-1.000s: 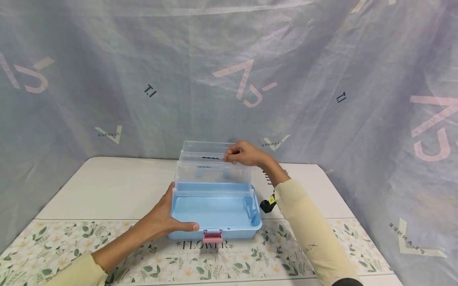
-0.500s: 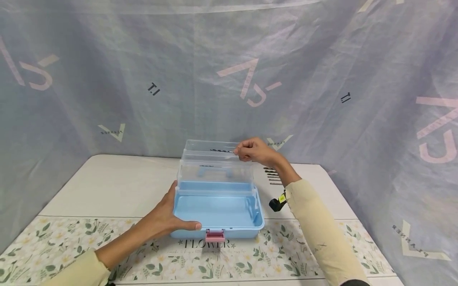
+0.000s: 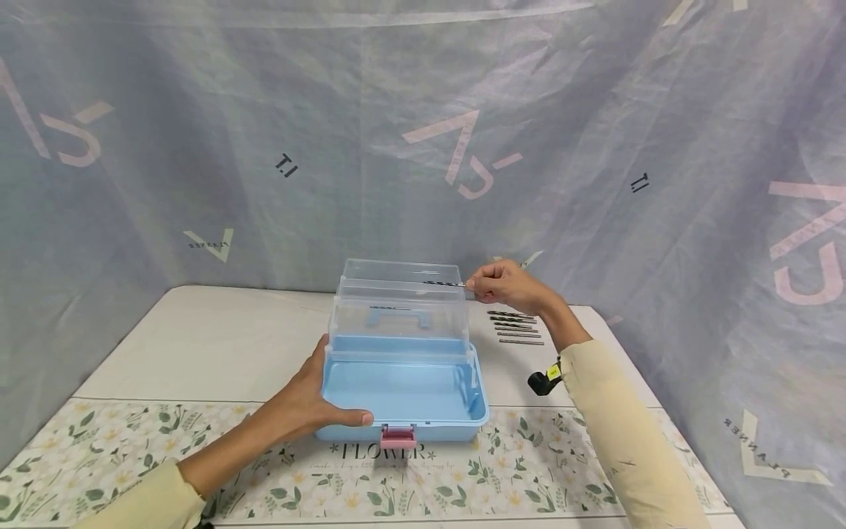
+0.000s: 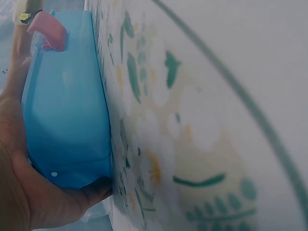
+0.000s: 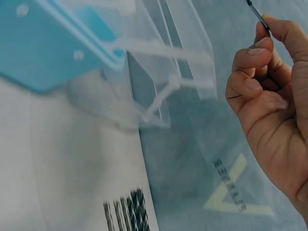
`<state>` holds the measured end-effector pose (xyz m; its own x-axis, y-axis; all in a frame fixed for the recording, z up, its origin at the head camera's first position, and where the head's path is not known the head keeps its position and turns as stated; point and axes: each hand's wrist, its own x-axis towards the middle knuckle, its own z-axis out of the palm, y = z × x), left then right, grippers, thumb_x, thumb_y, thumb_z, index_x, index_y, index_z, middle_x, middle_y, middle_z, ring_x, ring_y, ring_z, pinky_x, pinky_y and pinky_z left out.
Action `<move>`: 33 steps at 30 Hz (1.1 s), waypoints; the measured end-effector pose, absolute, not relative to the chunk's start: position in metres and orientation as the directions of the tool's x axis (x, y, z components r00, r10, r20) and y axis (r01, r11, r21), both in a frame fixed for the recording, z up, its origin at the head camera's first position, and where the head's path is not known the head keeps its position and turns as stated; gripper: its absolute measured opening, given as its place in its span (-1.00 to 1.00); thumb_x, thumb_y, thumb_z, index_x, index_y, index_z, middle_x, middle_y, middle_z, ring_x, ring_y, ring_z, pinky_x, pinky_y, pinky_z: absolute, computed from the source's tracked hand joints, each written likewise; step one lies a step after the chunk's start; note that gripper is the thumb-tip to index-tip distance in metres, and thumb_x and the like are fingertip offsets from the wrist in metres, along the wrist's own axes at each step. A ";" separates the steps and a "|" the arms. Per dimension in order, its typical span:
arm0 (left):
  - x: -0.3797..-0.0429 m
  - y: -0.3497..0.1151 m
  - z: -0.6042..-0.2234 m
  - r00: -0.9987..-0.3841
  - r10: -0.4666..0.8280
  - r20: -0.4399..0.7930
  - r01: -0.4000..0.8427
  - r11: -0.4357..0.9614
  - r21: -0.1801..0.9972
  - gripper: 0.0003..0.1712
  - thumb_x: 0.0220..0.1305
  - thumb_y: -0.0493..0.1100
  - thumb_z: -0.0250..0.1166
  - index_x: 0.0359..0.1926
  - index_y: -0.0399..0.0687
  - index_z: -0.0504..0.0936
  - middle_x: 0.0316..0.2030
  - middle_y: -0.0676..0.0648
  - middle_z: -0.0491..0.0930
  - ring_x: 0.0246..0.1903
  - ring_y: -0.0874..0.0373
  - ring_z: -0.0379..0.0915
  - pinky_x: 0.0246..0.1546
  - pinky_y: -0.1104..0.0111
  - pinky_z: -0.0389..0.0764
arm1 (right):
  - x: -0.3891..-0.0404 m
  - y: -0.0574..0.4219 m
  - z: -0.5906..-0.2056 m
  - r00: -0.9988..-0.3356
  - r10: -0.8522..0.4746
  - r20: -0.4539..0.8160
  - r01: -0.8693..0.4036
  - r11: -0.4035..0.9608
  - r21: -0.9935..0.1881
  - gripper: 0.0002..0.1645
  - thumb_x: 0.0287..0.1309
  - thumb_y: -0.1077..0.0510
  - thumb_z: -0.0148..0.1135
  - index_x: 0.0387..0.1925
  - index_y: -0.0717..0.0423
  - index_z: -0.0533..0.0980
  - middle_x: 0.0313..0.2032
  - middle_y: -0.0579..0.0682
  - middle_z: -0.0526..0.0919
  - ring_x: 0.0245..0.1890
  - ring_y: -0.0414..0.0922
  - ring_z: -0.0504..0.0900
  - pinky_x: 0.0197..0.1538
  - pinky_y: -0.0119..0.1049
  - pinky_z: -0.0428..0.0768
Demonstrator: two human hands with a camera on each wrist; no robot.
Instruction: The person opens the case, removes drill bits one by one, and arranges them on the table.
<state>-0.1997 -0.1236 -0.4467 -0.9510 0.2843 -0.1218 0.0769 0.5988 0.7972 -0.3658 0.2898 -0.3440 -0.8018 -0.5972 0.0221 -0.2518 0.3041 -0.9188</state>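
A blue toolbox point(image 3: 399, 389) with a pink latch point(image 3: 398, 437) stands with its clear trays point(image 3: 399, 319) raised. My left hand point(image 3: 307, 404) grips its left front corner, thumb along the front rim and fingers against the left side; the left wrist view shows this hand point(image 4: 29, 187) wrapped around the box's end. Between thumb and fingertips, my right hand point(image 3: 512, 286) pinches the shank end of a dark drill bit point(image 3: 441, 283) above the right end of the trays. In the right wrist view the bit point(image 5: 258, 16) points up and left.
Several drill bits point(image 3: 515, 328) lie in a row on the white table right of the toolbox. Another drill bit point(image 3: 383, 308) shows through a clear tray. A floral cloth point(image 3: 317, 485) covers the front strip; a printed grey curtain point(image 3: 370, 147) hangs behind.
My right hand has moved right with the drill bit, from over the trays toward their right end, uncovering the row of bits on the table. My left hand stays on the toolbox.
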 end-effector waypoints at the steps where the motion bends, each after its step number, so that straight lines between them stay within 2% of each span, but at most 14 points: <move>1: -0.199 -0.123 -0.446 -0.951 0.283 -0.127 0.073 0.601 0.796 1.00 -0.04 0.46 0.79 0.83 0.09 -0.64 0.83 -0.43 -0.34 0.76 -0.55 -0.09 0.49 -0.45 0.49 | -0.365 0.295 -0.344 -0.805 -0.594 0.017 -0.250 0.313 -0.916 -0.64 0.68 0.23 0.21 -0.39 0.16 0.57 -0.57 -0.13 0.27 -0.50 -0.15 0.21 -0.23 -0.30 0.41; 9: -0.198 -0.123 -0.447 -0.950 0.279 -0.142 0.068 0.625 0.778 0.97 -0.01 0.49 0.76 0.83 0.07 -0.63 0.83 -0.43 -0.35 0.74 -0.60 -0.09 0.45 -0.49 0.49 | -0.360 0.335 -0.350 -0.804 -0.594 -0.031 -0.228 0.356 -0.906 -0.49 0.73 0.18 0.19 -0.47 0.16 0.29 -0.53 -0.06 0.20 -0.47 -0.07 0.17 -0.13 -0.21 0.45; 15: -0.200 -0.124 -0.448 -0.951 0.279 -0.135 0.071 0.618 0.783 0.98 -0.03 0.50 0.76 0.83 0.08 -0.62 0.83 -0.42 -0.36 0.75 -0.59 -0.12 0.48 -0.51 0.45 | -0.359 0.363 -0.361 -0.846 -0.528 -0.073 -0.168 0.393 -0.904 -0.58 0.72 0.18 0.19 -0.41 0.17 0.46 -0.49 -0.05 0.31 -0.40 -0.04 0.32 -0.12 -0.16 0.47; 20: -0.200 -0.123 -0.447 -0.950 0.278 -0.140 0.063 0.612 0.788 0.99 -0.04 0.48 0.78 0.83 0.08 -0.63 0.83 -0.43 -0.38 0.76 -0.58 -0.16 0.50 -0.51 0.42 | -0.359 0.384 -0.372 -0.862 -0.497 -0.095 -0.138 0.411 -0.901 -0.62 0.72 0.17 0.21 -0.38 0.13 0.58 -0.43 -0.08 0.46 -0.32 -0.01 0.45 -0.07 -0.16 0.59; 25: -0.199 -0.122 -0.445 -0.948 0.279 -0.154 0.053 0.614 0.787 0.99 -0.03 0.46 0.78 0.82 0.11 -0.67 0.83 -0.43 -0.38 0.77 -0.57 -0.18 0.51 -0.52 0.40 | -0.357 0.403 -0.382 -0.878 -0.461 -0.125 -0.099 0.431 -0.897 -0.68 0.75 0.15 0.17 -0.17 0.14 0.76 -0.39 -0.08 0.59 -0.30 -0.11 0.59 0.02 -0.19 0.67; 29: -0.199 -0.122 -0.444 -0.948 0.272 -0.164 0.046 0.628 0.777 0.99 -0.03 0.48 0.77 0.82 0.13 -0.66 0.83 -0.42 -0.38 0.76 -0.57 -0.14 0.48 -0.50 0.44 | -0.355 0.416 -0.389 -0.891 -0.427 -0.156 -0.062 0.453 -0.889 -0.69 0.73 0.12 0.22 -0.09 0.24 0.77 -0.33 -0.07 0.66 -0.28 -0.13 0.63 0.00 -0.19 0.72; 33: -0.198 -0.122 -0.445 -0.949 0.270 -0.163 0.047 0.633 0.773 0.98 -0.01 0.48 0.76 0.82 0.13 -0.66 0.83 -0.43 -0.37 0.76 -0.58 -0.12 0.46 -0.50 0.47 | -0.351 0.427 -0.396 -0.899 -0.397 -0.186 -0.030 0.478 -0.878 -0.60 0.73 0.11 0.24 0.12 0.45 0.72 -0.30 -0.07 0.70 -0.24 -0.13 0.68 0.04 -0.14 0.78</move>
